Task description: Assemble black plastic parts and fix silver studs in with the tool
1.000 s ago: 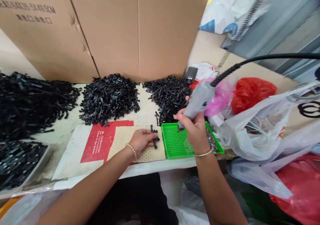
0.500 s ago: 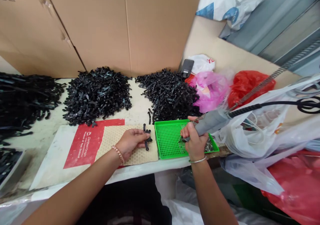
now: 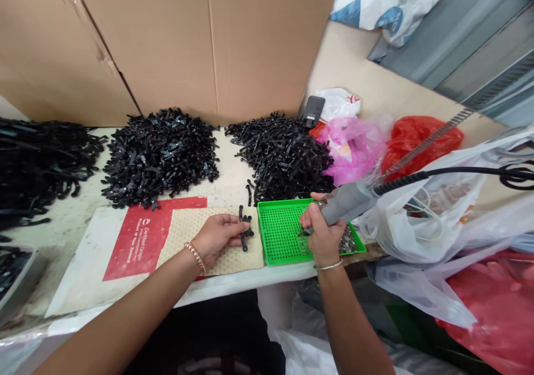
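My left hand point(image 3: 217, 236) pinches a small assembly of black plastic pieces point(image 3: 245, 230) between thumb and fingers, over the tan honeycomb-patterned pad point(image 3: 183, 236). Wrapped in my right hand point(image 3: 323, 231) is a grey electric screwdriver point(image 3: 348, 202), tilted, with a black cord at its rear end and a coil spring point(image 3: 442, 130) running up from it. That hand is above the green perforated tray point(image 3: 277, 236), where small metal screws point(image 3: 347, 241) lie at the right end. The screwdriver's tip is largely hidden by my fingers.
Piles of black plastic parts lie behind: one at the left point(image 3: 41, 163), one in the middle point(image 3: 162, 158), one at the right point(image 3: 283, 158). A grey bin point(image 3: 29, 286) stands front left. Cardboard point(image 3: 167, 47) rises at the back. Plastic bags point(image 3: 354, 147) and a phone point(image 3: 312, 110) are to the right.
My right hand and the screwdriver have shifted very slightly left. My left hand keeps its hold on the black pieces in the same place. The view has moved a little.
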### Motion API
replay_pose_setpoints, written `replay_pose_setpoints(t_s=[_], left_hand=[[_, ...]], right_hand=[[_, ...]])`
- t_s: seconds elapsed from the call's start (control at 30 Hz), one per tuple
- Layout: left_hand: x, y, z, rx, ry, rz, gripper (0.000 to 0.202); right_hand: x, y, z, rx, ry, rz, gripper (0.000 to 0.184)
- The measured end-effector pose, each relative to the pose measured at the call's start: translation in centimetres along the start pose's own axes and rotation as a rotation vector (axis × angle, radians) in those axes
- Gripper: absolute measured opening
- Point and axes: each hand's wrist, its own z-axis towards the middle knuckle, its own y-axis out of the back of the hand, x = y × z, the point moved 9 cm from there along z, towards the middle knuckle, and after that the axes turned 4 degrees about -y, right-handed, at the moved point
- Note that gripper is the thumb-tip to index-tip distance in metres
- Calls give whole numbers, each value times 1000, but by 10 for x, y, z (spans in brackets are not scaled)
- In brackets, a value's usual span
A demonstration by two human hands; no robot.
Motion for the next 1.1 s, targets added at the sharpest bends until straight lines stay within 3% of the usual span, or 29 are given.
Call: replay_pose_setpoints(t_s=[0.23,0.37,0.43,0.53,0.67,0.77,1.1], left_hand=[[-2,-5,0,6,-15,-20,21],[0,-9,1,12,-5,-26,21],[0,-10,3,15,-16,-39,22],[2,-10,6,10,-23,-55,23],[5,-11,9,22,-33,-52,23],[7,-13,11,39,-59,-68,24],[9,-14,12,41,-59,-74,22]], right_hand=[[0,0,-1,26,10,28,22],[20,0,3,-43,33,111,24],[35,-10,7,-55,51,199,23],[48,-44,13,24,27,326,26],[36,-94,19,93,-78,389,33],[19,-117,20,120,-141,396,35],[2,-120,15,136,-142,347,34]])
